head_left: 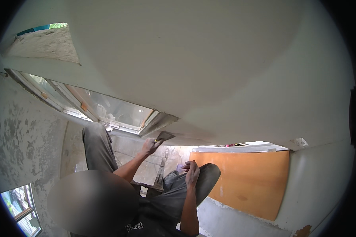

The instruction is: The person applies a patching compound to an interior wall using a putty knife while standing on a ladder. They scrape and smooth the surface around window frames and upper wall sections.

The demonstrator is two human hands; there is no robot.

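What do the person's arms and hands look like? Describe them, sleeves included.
The left hand and right hand are bare, with no gloves. The left forearm and right forearm show no sleeves, and no watch or band is visible. The dark top carries a white print. Finer markings are too small to tell.

I can't see most of the scraper's point(167, 136) handle, as the left hand point(149, 147) covers it. A grey blur point(93, 203) masks the left upper arm from me. Beside the right hand point(191, 173), a purplish thing point(180, 168) is too small to identify. The dark rim crops the lower-left window point(23, 213).
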